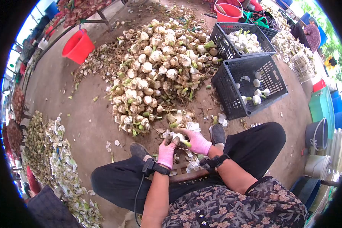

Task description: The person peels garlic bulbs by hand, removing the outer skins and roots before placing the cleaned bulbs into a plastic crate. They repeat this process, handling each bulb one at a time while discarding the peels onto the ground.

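Between my hands is a white garlic bulb (177, 137) with a short green stem pointing down to the right. My left hand (167, 149), in a soiled pink glove, is closed on the bulb's left side. My right hand (196, 140), gloved the same way, has its fingers closed over the bulb's upper right side near the stem. Loose papery garlic skins (193, 164) lie below my hands, between my legs. Just beyond them rises a large heap of untrimmed garlic (152, 72), with dirty bulbs and cut green stems.
A black crate (231, 93) with several white bulbs stands right of the heap; another crate (216, 38) behind it holds more. Red buckets (78, 46) stand farther back. More garlic and skins (62, 159) lie along the left. Another person (312, 36) sits at far right.
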A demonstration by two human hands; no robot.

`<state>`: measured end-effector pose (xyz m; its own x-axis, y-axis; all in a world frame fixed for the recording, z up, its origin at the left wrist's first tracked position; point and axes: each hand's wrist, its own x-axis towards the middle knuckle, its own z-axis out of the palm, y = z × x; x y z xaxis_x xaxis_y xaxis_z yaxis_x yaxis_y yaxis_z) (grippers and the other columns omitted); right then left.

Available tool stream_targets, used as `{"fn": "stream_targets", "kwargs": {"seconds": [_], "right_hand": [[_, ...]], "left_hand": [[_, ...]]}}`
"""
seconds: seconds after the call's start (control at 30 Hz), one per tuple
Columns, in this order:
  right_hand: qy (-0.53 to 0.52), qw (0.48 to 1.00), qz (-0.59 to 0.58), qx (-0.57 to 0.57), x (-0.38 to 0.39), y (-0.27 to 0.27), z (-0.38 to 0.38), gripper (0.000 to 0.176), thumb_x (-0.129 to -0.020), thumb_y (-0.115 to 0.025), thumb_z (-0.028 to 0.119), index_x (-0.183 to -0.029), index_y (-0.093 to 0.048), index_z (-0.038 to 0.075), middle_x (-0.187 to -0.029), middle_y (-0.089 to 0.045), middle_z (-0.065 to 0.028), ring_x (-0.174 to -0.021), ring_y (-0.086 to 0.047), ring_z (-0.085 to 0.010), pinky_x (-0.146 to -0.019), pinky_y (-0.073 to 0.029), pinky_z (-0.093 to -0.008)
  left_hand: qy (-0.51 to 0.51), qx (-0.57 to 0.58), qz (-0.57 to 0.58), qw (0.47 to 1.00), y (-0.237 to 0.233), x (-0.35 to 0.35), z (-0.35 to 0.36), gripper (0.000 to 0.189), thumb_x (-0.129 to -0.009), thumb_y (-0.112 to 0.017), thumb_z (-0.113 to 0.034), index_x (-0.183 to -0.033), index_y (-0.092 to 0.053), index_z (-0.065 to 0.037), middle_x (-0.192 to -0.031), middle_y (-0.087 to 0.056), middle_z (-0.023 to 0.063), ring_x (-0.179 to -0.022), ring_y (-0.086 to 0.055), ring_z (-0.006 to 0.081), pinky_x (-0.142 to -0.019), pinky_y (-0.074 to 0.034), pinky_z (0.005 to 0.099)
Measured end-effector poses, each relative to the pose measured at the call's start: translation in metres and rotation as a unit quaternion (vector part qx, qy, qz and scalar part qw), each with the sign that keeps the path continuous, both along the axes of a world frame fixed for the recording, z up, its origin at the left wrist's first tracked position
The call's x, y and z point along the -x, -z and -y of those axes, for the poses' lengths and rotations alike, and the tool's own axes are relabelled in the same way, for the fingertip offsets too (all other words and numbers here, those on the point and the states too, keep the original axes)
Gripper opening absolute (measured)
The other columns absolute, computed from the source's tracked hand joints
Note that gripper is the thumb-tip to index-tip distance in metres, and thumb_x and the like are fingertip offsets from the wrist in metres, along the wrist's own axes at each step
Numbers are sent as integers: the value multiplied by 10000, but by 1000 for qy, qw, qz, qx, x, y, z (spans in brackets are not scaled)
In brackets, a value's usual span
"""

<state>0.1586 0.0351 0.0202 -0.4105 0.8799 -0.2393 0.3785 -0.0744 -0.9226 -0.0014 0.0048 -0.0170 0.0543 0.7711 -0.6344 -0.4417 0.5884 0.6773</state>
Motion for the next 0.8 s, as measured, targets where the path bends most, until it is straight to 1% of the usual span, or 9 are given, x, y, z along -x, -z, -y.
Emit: {"fn": "stream_targets", "kwargs": {"seconds": [0.1, 0.13, 0.17, 0.2, 0.37, 0.57, 0.63, 0.77, 0.8], "right_hand": [[67, 995, -62, -31, -15, 49, -3, 451, -800, -622, 41, -1240, -531, 84, -1043, -635, -124, -981, -609, -223, -870, -475, -325], [183, 962, -173, 103, -20, 46, -12, 412, -801, -601, 13, -1205, -557, 77, -994, -645, -101, -848, -636, -183, -782, -510, -313], [127, 986, -60, -88, -44, 39, -24, 361, -786, -597, 19, -1146, -575, 47, -915, -645, -96, -747, -631, -184, -707, -521, -324], [375, 846, -325, 196, -59, 36, -48, 312, -770, -595, 52, -1081, -587, 29, -902, -635, -85, -705, -620, -217, -670, -517, -325], [426, 725, -539, -47, -159, -54, -138, 374, -881, -506, 2, -1242, -410, -23, -1181, -571, -161, -983, -594, -217, -872, -505, -315], [350, 832, -429, 23, -130, -15, -138, 397, -861, -570, 41, -1236, -460, -33, -1042, -593, -112, -880, -581, -172, -802, -513, -282], [350, 889, -269, 120, -104, 21, -118, 368, -851, -601, 66, -1191, -499, -27, -966, -626, -95, -785, -605, -164, -722, -530, -284], [294, 901, -187, 258, -32, 36, -80, 323, -833, -643, 59, -1138, -553, 4, -923, -651, -84, -719, -631, -154, -643, -527, -269], [275, 902, -190, 273, -22, 37, -73, 322, -837, -651, 79, -1136, -557, 4, -918, -652, -81, -722, -630, -147, -647, -526, -263]], "left_hand": [[-19, -14, -42, 999, 6, -2, -7, 313, -833, -672, -93, -1122, -576, -20, -943, -631, 32, -776, -588, 110, -697, -480, 241], [-34, -5, -61, 998, -3, 0, -14, 314, -830, -674, -90, -1117, -576, -8, -946, -629, 42, -779, -584, 116, -714, -479, 243], [-50, 5, -80, 996, -7, 3, -19, 315, -828, -676, -87, -1112, -576, 5, -949, -628, 51, -782, -580, 122, -731, -479, 245], [-63, -13, -137, 989, 14, 12, -26, 253, -817, -632, -22, -1069, -613, -15, -978, -631, 65, -816, -597, 152, -740, -488, 272], [-126, -41, -504, 853, 103, 74, -61, 512, -687, -679, -89, -1147, -517, 65, -1129, -557, 207, -1008, -554, 300, -884, -433, 387], [160, 2, -730, 664, 48, 72, -108, 551, -673, -669, -129, -1204, -531, -72, -1102, -551, 202, -1018, -534, 356, -886, -441, 415], [295, -72, -757, 579, 57, 85, -114, 449, -714, -619, -141, -1156, -562, -89, -1076, -579, 163, -998, -555, 324, -841, -465, 393], [358, -51, -745, 560, 43, 84, -131, 319, -731, -581, -134, -1048, -588, -101, -1030, -599, 131, -930, -597, 304, -780, -491, 388], [376, -41, -738, 559, 44, 85, -133, 452, -678, -670, -180, -1110, -570, -91, -1060, -581, 171, -960, -594, 323, -815, -489, 413]]}}
